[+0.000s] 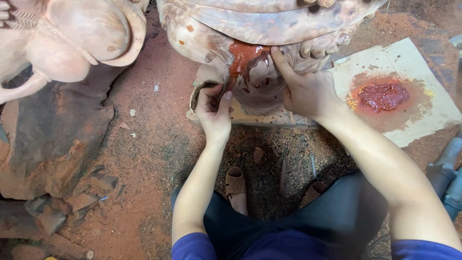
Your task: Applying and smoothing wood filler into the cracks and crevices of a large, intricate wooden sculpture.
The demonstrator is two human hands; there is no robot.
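Red filler (pixel 243 55) smear x1 on carving (pixel 269 29); 2 hands: left (pixel 214 108), right (pixel 305 89) apart, fingers pressing it; filler blob (pixel 382 96) x1 on cardboard (pixel 433 115).

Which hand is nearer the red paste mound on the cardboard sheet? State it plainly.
Right. The right hand presses the carved wooden sculpture just left of the red paste mound; the left hand sits farther left.

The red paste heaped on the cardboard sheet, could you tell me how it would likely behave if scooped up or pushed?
The red paste probably smears rather than slides: it leaves a stained ring on the cardboard sheet. It looks thick, holding a lumpy mound. On the wooden carving it runs in drips, so likely sticky and wet.
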